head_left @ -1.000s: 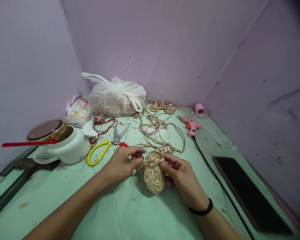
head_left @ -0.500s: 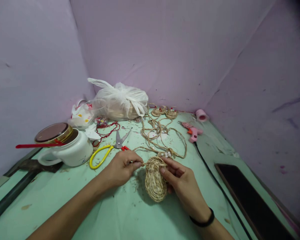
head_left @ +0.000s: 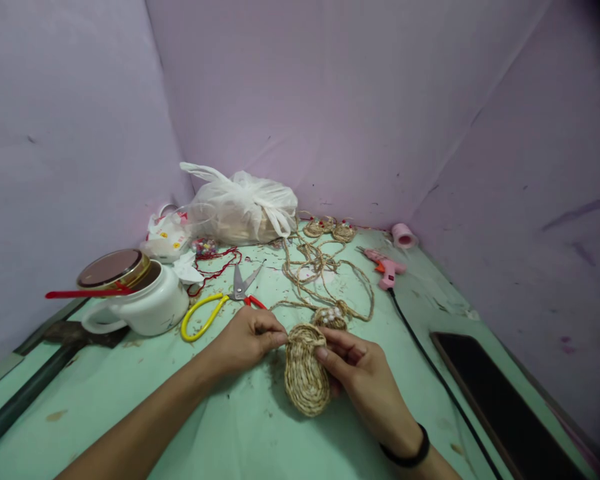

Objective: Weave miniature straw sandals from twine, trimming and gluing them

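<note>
A small woven straw slipper point(head_left: 305, 373) lies on the green table point(head_left: 220, 427) between my hands. My left hand point(head_left: 245, 340) pinches the straw strap at the slipper's top left edge, fingers closed. My right hand point(head_left: 360, 373) grips the slipper's right side, thumb on its rim, fingers curled under. A cluster of white beads point(head_left: 331, 315) sits on a second straw piece just behind the slipper. Loose braided straw cord point(head_left: 320, 273) trails away toward the back.
Yellow-handled scissors point(head_left: 215, 307) lie left of my hands, beside a white mug point(head_left: 140, 303) with a gold lid and red stick. A white plastic bag point(head_left: 240, 207), pink glue gun point(head_left: 387, 267) with black cable, pink tape roll point(head_left: 404, 235) and dark tablet point(head_left: 500, 393) surround them.
My left hand closed its fingers onto the strap at the slipper's edge. The slipper and both hands sit slightly lower in view as the camera tilted up.
</note>
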Action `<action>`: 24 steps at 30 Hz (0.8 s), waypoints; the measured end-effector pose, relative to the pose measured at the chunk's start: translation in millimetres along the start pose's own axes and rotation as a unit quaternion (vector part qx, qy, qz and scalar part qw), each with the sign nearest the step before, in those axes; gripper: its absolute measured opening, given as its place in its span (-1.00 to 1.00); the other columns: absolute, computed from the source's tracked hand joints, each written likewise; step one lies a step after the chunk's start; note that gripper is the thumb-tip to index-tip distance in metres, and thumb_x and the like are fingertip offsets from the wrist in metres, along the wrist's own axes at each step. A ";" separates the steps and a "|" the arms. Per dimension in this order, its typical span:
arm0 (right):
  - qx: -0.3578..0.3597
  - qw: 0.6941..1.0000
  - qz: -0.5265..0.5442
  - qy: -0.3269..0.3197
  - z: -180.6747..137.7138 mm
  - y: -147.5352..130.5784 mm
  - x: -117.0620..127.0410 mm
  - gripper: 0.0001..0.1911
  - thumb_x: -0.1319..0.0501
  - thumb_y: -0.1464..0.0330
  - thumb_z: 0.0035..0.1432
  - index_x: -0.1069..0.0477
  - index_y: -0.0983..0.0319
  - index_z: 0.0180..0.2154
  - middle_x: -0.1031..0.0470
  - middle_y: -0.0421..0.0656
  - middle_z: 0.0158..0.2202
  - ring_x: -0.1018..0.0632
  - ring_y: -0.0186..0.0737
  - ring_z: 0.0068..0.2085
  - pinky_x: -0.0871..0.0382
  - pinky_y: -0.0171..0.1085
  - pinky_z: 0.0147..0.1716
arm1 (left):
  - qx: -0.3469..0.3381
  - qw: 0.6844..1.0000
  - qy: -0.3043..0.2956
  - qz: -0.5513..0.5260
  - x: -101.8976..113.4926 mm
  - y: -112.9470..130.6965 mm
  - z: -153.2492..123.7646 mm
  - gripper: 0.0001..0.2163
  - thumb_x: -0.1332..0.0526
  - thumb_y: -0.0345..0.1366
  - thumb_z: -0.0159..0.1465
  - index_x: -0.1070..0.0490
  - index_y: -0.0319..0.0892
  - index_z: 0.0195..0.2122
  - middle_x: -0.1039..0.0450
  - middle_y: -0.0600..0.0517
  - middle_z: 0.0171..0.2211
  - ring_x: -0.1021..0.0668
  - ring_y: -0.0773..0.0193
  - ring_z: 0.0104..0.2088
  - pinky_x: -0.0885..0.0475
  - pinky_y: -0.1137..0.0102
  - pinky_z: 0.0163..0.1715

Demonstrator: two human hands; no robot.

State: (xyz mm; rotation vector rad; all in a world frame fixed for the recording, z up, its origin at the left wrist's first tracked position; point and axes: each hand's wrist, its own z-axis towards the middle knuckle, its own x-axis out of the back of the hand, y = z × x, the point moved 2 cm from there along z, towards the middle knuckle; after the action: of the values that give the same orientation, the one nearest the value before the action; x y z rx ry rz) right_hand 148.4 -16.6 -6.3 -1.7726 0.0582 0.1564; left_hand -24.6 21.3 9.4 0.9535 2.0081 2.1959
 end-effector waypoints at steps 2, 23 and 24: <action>0.006 1.000 0.003 -0.005 -1.8 -0.4 0.7 -0.64 -0.35 0.29 -0.19 -0.52 0.27 -0.27 -0.44 -0.23 -0.58 -0.29 -0.44 -0.63 -0.16 -0.45 -0.73 | -0.006 1.000 -0.009 -0.005 0.3 1.5 -1.4 -0.83 -0.15 -0.33 0.06 -0.50 -0.30 -0.50 -0.39 0.03 -0.59 -0.37 0.34 -0.53 -0.24 0.46 -0.49; 0.197 0.885 -0.331 0.260 0.4 -17.4 54.9 -0.78 -0.13 0.30 0.03 -0.47 0.24 -0.30 -0.54 -0.05 -0.30 -0.51 -0.16 -0.37 -0.38 -0.24 -0.43 | 0.104 0.989 0.036 -0.103 3.5 -9.8 -0.7 -0.77 -0.21 -0.19 -0.07 -0.31 -0.27 -0.66 -0.13 0.16 -0.73 -0.14 0.47 -0.65 0.00 0.49 -0.63; 0.193 0.882 -0.341 0.262 3.7 -18.1 60.6 -0.76 -0.13 0.29 0.02 -0.46 0.25 -0.27 -0.54 -0.04 -0.28 -0.51 -0.15 -0.35 -0.37 -0.23 -0.41 | 0.105 0.989 0.031 -0.096 4.2 -10.6 -0.8 -0.77 -0.20 -0.19 -0.06 -0.30 -0.26 -0.67 -0.12 0.16 -0.73 -0.13 0.47 -0.66 0.01 0.49 -0.63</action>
State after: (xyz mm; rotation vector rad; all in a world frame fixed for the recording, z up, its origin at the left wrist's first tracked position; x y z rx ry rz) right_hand 210.4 -6.4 2.1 -1.2978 -0.1391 -0.7999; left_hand -32.4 24.1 1.5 0.6783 2.2887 1.9698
